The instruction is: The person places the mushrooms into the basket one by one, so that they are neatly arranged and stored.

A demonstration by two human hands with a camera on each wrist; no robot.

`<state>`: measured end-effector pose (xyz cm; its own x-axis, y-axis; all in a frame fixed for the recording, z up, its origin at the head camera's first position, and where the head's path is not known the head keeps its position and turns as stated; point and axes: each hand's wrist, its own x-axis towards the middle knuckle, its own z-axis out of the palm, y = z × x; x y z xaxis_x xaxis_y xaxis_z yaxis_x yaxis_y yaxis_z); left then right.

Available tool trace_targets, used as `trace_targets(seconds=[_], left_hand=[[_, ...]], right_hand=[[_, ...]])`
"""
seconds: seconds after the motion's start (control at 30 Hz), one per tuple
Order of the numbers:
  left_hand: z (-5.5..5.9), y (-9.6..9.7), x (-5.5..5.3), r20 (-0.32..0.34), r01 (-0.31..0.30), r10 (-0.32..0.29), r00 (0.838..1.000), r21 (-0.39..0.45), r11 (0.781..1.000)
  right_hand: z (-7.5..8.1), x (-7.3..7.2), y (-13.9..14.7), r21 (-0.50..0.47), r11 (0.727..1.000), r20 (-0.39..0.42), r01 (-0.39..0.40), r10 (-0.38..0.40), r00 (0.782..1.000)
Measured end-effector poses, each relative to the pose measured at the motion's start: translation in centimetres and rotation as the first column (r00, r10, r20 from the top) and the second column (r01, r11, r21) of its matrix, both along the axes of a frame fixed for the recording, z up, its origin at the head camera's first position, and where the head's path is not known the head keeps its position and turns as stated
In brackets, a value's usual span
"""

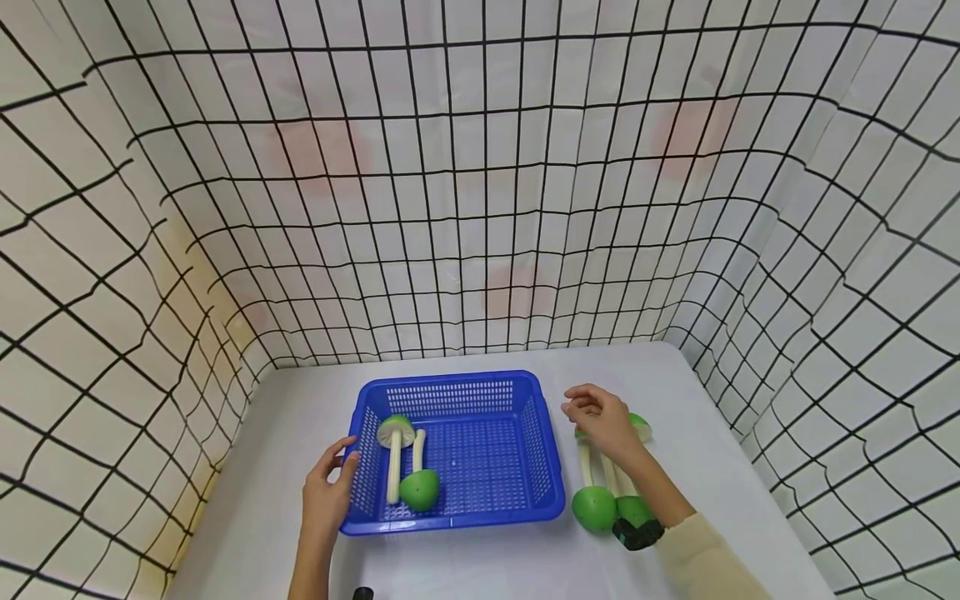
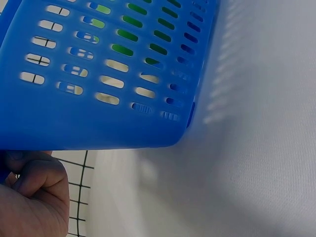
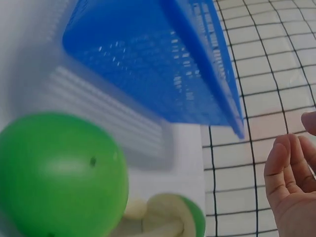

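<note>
A blue plastic basket (image 1: 480, 462) stands on the white table. Inside, along its left side, lie two toy mushrooms with green caps and pale stalks: one mushroom (image 1: 394, 462) has its cap toward the back, the other (image 1: 420, 490) toward the front. My left hand (image 1: 327, 492) grips the basket's left rim; in the left wrist view its curled fingers (image 2: 42, 173) are at the rim. Right of the basket lie several more green mushrooms (image 1: 595, 508), partly hidden by my right arm. Above them hovers my right hand (image 1: 606, 423), fingers loosely bent, holding nothing.
Black-lined white cloth walls (image 1: 480, 192) enclose the table (image 1: 465, 567) at the back and both sides. A black wrist device (image 1: 637, 533) is strapped near the right cuff. Another small black item (image 1: 363, 593) shows at the bottom edge.
</note>
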<state>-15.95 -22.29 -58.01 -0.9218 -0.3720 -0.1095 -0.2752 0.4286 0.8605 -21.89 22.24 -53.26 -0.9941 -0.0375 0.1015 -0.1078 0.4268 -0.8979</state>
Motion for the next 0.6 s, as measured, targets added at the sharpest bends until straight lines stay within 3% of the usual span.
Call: trace_targets(seconds=[0.3, 0.6], left_hand=[[0.0, 0.1, 0.0, 0.002, -0.015, 0.015, 1.0, 0.001, 1.0], [-0.1, 0.0, 0.0, -0.003, 0.0, 0.0, 1.0, 0.006, 1.0]], right_hand=[[0.2, 0.9, 2.5, 0.086, 0.996, 0.003, 0.039, -0.039, 0.999], [-1.2, 1.3, 5.1, 0.167, 0.982, -0.001, 0.085, -0.086, 0.996]])
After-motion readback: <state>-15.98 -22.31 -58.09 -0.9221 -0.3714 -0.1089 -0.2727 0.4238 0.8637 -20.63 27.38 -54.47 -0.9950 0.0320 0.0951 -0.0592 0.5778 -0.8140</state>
